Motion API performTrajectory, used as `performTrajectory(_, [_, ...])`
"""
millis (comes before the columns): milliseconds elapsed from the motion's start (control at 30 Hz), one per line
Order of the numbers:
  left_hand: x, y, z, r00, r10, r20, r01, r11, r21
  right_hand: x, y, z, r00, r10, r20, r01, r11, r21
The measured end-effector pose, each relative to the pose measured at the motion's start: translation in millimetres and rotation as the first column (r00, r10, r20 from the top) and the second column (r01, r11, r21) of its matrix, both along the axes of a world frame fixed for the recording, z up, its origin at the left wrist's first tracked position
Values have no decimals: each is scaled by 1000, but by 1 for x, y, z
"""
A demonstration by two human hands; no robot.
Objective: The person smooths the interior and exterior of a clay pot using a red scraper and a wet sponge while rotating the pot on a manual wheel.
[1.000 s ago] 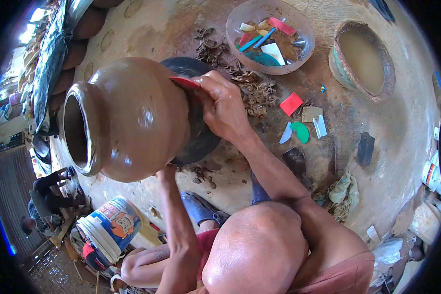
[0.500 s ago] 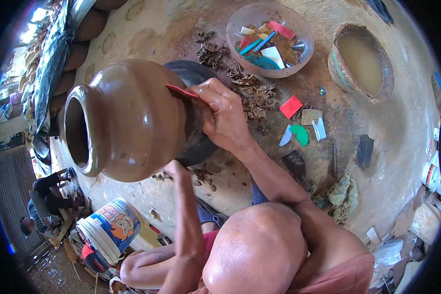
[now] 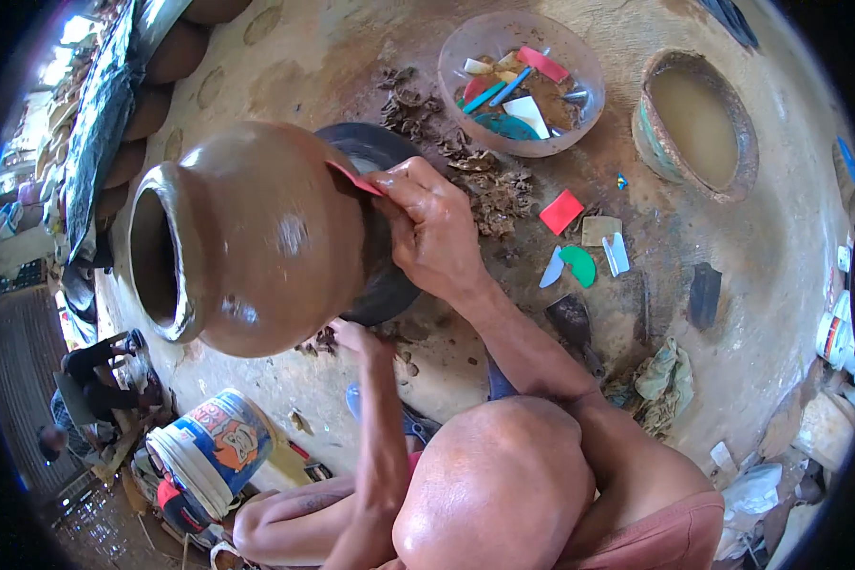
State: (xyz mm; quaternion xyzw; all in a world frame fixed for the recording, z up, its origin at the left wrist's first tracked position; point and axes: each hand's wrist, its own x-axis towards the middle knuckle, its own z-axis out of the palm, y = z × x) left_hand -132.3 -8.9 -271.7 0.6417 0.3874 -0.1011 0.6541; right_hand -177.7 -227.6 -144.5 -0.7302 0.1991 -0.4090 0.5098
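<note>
A large wet brown clay pot (image 3: 256,237) with a wide rim and rounded belly stands on a dark wheel (image 3: 375,142), its mouth toward the left. My right hand (image 3: 434,223) pinches a thin red scraper (image 3: 354,178), whose edge lies against the pot's side near its base. Low by the wheel's near edge is my left hand (image 3: 351,334); the pot and wheel hide its fingers, so I cannot make out whether it grips anything. Scraps of wet clay (image 3: 503,195) lie on the ground just beyond the right hand.
A clear plastic bowl (image 3: 578,133) holds several coloured scrapers. To its right stands a tub of murky water (image 3: 648,142). A red piece (image 3: 561,211), a green half-disc (image 3: 579,266) and a rag (image 3: 663,380) lie right. At lower left are a bucket (image 3: 228,427) and a seated person (image 3: 95,399).
The wet sheen on the pot differs and its rim looks slightly shifted, as if it has turned. My left hand has moved a little to the right; my right hand keeps the scraper on the clay.
</note>
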Motion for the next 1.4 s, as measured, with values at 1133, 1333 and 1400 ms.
performTrajectory(1133, [-38, 25, 14, 829, -536, -160, 422, 788, -448, -13, -5, 14, 1000, 17, -14, -18, 997, -74])
performTrajectory(1333, [75, 112, -25, 927, -225, 300, 236, 972, 1, 3, 25, 46, 992, 83, 97, -81, 996, -27])
performTrajectory(1400, [33, 53, -23, 998, -39, 45, 33, 992, 118, 0, 22, 37, 995, 67, 79, -65, 997, -32])
